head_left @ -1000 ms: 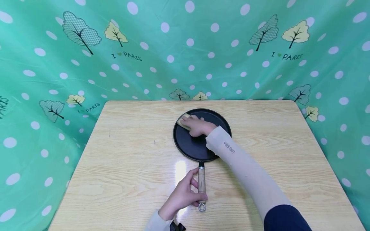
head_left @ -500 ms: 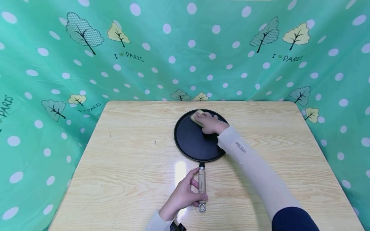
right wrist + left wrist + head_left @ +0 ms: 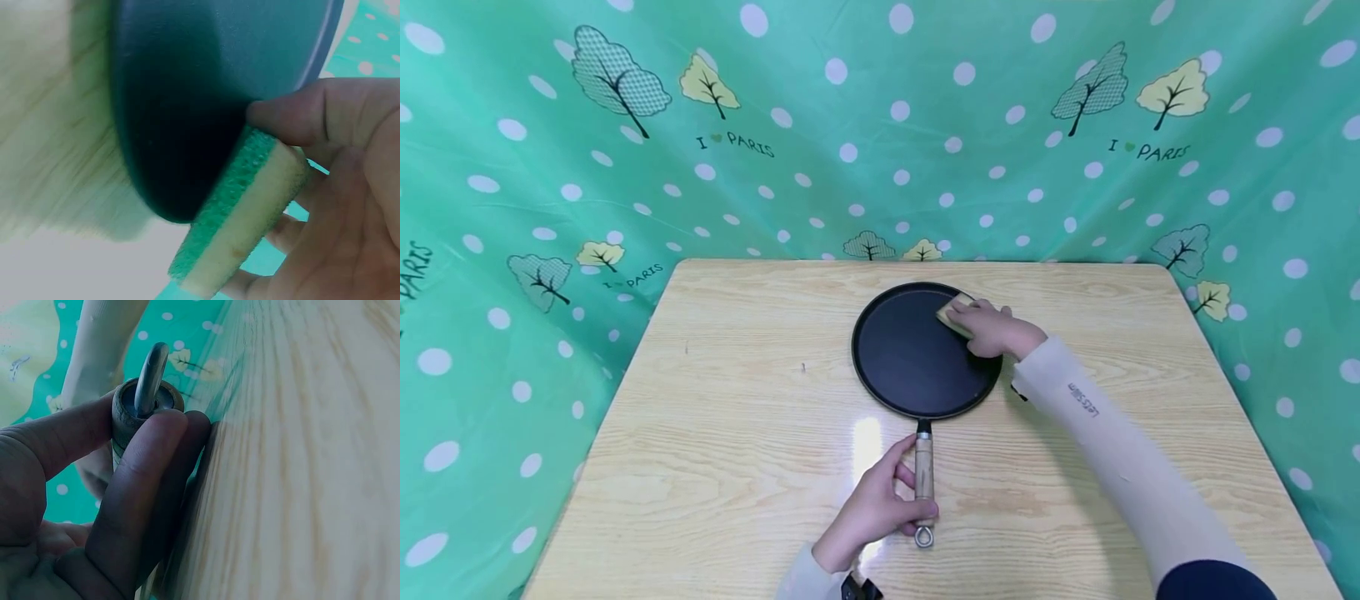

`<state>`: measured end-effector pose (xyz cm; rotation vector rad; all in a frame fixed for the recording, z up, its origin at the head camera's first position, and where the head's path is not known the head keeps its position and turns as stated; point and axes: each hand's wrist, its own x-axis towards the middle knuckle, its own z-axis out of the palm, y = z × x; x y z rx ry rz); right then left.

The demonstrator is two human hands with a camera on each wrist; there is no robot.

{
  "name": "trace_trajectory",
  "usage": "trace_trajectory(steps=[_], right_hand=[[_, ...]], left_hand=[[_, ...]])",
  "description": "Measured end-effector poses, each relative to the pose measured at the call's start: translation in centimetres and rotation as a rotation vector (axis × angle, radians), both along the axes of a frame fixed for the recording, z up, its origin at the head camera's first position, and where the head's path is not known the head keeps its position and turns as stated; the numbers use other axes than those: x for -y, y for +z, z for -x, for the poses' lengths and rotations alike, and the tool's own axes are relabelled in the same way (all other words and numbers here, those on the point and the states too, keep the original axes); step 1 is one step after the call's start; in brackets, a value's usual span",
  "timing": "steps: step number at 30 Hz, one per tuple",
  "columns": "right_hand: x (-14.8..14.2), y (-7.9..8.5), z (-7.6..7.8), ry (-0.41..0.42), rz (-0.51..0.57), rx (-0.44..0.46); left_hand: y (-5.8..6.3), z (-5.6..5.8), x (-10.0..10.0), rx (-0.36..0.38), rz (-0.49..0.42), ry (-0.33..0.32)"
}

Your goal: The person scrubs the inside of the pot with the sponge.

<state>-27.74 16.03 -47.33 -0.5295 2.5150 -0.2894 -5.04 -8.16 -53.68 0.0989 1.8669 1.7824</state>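
A round black frying pan (image 3: 910, 358) lies flat on the table, its wooden handle (image 3: 923, 479) pointing toward me. My left hand (image 3: 876, 504) grips that handle from the left, thumb near the metal hanging ring (image 3: 923, 537). In the left wrist view the thumb and fingers close around the handle's end (image 3: 125, 422). At the pan's upper right, my right hand (image 3: 996, 329) holds a scouring sponge (image 3: 951, 317) against the pan. The right wrist view shows the sponge's green scrubbing layer (image 3: 219, 212) toward the pan and its yellowish layer (image 3: 244, 231) toward the palm.
The light wooden table (image 3: 737, 417) extends on both sides of the pan. Behind it and at its sides hangs a green dotted curtain (image 3: 805, 108) printed with trees. A dark strap piece (image 3: 861, 588) sits at the left wrist.
My right hand has slid the sponge across the pan from its upper left to its upper right. The left hand keeps its grip on the handle, and the pan stays in place.
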Motion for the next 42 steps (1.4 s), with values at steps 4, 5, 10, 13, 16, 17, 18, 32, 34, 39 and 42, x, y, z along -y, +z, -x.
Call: trace_trajectory(steps=[4, 5, 10, 13, 16, 17, 18, 32, 34, 39, 42], right_hand=[[-0.9, 0.4, -1.4, 0.007, -0.009, 0.014], [-1.0, 0.4, -1.8, 0.014, -0.011, 0.013], [-1.3, 0.6, -4.1, 0.038, -0.021, 0.002], [-1.2, 0.9, -5.5, 0.054, -0.01, 0.003], [-1.2, 1.1, -6.8, 0.072, 0.013, 0.007], [-1.3, 1.1, -7.2, 0.08, 0.024, 0.011], [-1.3, 1.2, -7.6, 0.089, 0.037, 0.012], [-0.1, 1.3, -11.0, 0.223, 0.151, 0.039], [0.5, 1.2, -11.2, 0.233, 0.152, 0.049], [2.6, 1.0, -11.2, 0.271, 0.146, 0.076], [4.0, 0.9, -10.8, 0.283, 0.141, 0.091]], left_hand=[[0.0, 0.0, 0.1, 0.001, 0.002, 0.0], [0.0, 0.0, 0.1, 0.001, 0.002, -0.001], [0.0, 0.0, 0.1, -0.003, 0.004, -0.005], [-0.1, 0.0, 0.1, 0.0, 0.001, -0.005], [-0.1, 0.0, 0.1, 0.001, -0.002, -0.004], [-0.1, 0.0, 0.1, 0.0, -0.004, -0.004], [-0.2, 0.0, 0.1, -0.002, -0.005, -0.003], [-0.2, 0.1, 0.2, -0.013, -0.007, -0.009], [-0.2, 0.1, 0.2, -0.009, -0.008, -0.012], [-0.1, -0.1, 0.3, 0.003, -0.013, -0.015], [-0.1, -0.1, 0.2, -0.007, -0.018, -0.02]])
